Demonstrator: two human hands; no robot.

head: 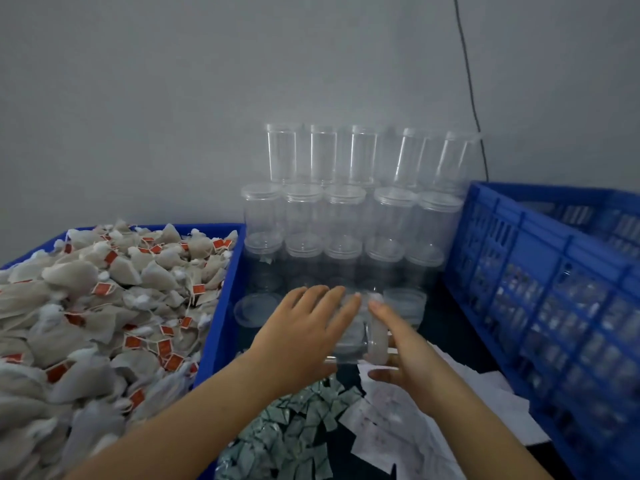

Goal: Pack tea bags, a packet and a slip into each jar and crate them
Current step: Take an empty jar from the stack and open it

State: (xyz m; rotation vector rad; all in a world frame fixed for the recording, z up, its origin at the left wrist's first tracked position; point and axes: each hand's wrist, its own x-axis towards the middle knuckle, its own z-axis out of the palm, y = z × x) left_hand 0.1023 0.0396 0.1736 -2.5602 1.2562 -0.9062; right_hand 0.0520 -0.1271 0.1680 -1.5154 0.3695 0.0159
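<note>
Both hands held one clear jar lying at centre: left hand pressed flat-fingered on it, right hand cupped round it, tea bags at nine o'clock

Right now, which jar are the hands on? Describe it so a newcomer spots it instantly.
Start at the stack of clear jars against the grey wall, between the blue bin of tea bags and the blue crate. In front of that stack, one jar lies tipped between the left hand and right hand. The stacked jars stand lidded, no hand on them.
</note>
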